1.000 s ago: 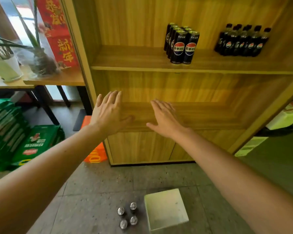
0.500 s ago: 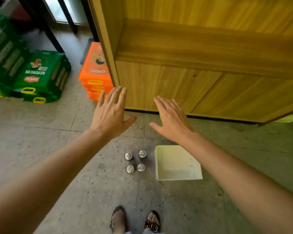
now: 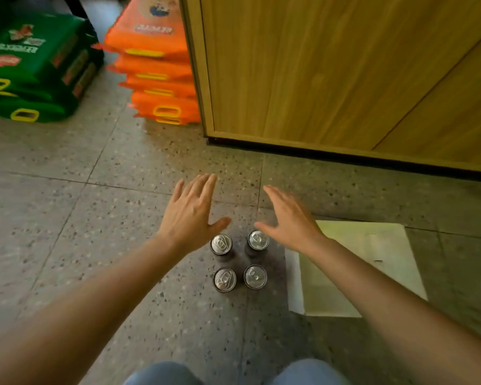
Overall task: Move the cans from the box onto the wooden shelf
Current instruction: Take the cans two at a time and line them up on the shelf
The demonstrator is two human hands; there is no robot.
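Grey speckled stone floor (image 3: 109,232) fills most of what you see. On it sits a white open cardboard box (image 3: 372,245) with a pale inside.

Four dark round cans (image 3: 224,279) with shiny silver tops stand up straight on the floor just left of the box, outside it. They make a little square, two near you and two farther off, with small gaps between them.

Your left hand (image 3: 190,215) hangs over the floor left of the box, above the far left can. Its fingers are straight and close together, its thumb sticks out to the side, and it holds nothing. Your right hand (image 3: 289,220) is by the box's far left corner, a bit blurry. It is spread flat too, thumb out toward the far right can, and it holds nothing. You cannot tell if either thumb touches a can top.

Past the box stands a light brown wooden shelf unit (image 3: 317,65); only its low part shows. Well left of the box, past the cans, lie a stack of orange packs (image 3: 159,68) and a pile of green packs (image 3: 34,65). Your knees in blue trousers (image 3: 164,373) show at the near edge.
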